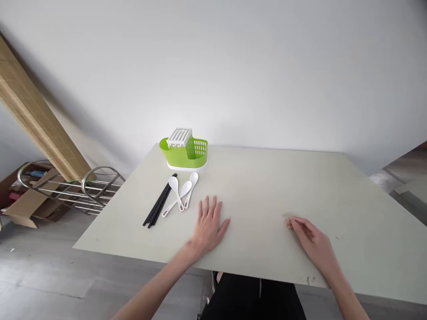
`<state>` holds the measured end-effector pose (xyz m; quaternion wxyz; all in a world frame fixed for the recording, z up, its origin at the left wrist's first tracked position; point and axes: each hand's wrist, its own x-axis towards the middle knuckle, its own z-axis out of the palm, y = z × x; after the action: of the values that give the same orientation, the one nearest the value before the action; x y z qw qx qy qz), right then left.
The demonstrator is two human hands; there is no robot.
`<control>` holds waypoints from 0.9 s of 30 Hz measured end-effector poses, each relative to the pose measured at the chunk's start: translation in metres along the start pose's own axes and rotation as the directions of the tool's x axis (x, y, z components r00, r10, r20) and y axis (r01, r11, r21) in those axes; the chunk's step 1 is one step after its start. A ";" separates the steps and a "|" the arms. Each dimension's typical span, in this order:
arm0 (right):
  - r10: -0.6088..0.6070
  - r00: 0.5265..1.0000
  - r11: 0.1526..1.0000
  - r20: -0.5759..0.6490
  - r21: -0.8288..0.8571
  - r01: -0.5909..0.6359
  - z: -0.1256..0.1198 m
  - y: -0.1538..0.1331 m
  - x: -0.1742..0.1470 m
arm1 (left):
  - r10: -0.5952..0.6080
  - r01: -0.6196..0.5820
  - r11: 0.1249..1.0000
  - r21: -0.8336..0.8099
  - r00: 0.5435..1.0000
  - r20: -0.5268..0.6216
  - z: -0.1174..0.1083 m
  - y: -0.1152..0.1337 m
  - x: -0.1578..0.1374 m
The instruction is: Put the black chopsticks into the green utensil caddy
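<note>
1. Far left, off the table: a leaning bamboo mat (36, 120), a metal rack (76, 189) on the floor, flattened cardboard (23, 209) beneath it.
2. Left edge of the pale table (267, 191) running diagonally from the near corner up to the far corner by the wall; bare strip between that edge and the cutlery.
3. Black chopsticks (160, 206): a tight bundle, lying slanted on the tabletop, near ends pointing toward the near-left corner, far ends toward the caddy.
4. Green cutlery caddy (185, 153): at the far-left corner close to the wall, on a white base, with a white slotted insert on top and a perforated basket part on its right side.
5. Three white spoons (182, 193): just right of the chopsticks, bowls toward the caddy, handles toward the near side, two handles crossing; small dark markings on the handles.
6. Left hand (208, 226): flat on the table, palm down, fingers spread and holding nothing; fingertips near the spoon handles, not touching.
7. Wide bare tabletop between the two hands and behind them to the far edge.
8. Right hand (310, 242): resting on the table near the front edge, fingers loosely curled inward; nothing visible in its grasp.
9. Right of that hand: open surface out to the right edge, a few small marks near the front edge.
</note>
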<state>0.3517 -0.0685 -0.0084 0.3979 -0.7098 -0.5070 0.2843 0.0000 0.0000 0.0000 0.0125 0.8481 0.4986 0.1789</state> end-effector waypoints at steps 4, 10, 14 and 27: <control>-0.002 1.000 0.999 -0.003 -0.033 0.001 0.002 -0.001 0.001 | 0.162 -0.159 0.986 -0.041 0.982 0.099 -0.024 -0.018 -0.015; -0.069 0.989 0.993 0.132 -0.086 0.080 0.037 -0.036 0.026 | 0.179 -0.181 0.983 0.000 0.974 0.138 -0.048 -0.035 -0.043; -0.390 0.895 0.916 0.215 -0.007 0.401 0.093 -0.100 0.054 | 0.171 -0.173 0.985 0.008 0.978 0.120 -0.048 -0.031 -0.046; -0.540 0.791 0.736 0.287 -0.295 0.610 0.257 -0.234 0.117 | 0.153 -0.154 0.988 -0.003 0.981 0.116 -0.053 -0.030 -0.045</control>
<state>0.0669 0.1528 0.0575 0.2760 -0.5504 -0.7804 0.1089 -0.0613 -0.0315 0.0311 0.0252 0.8930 0.4307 0.1281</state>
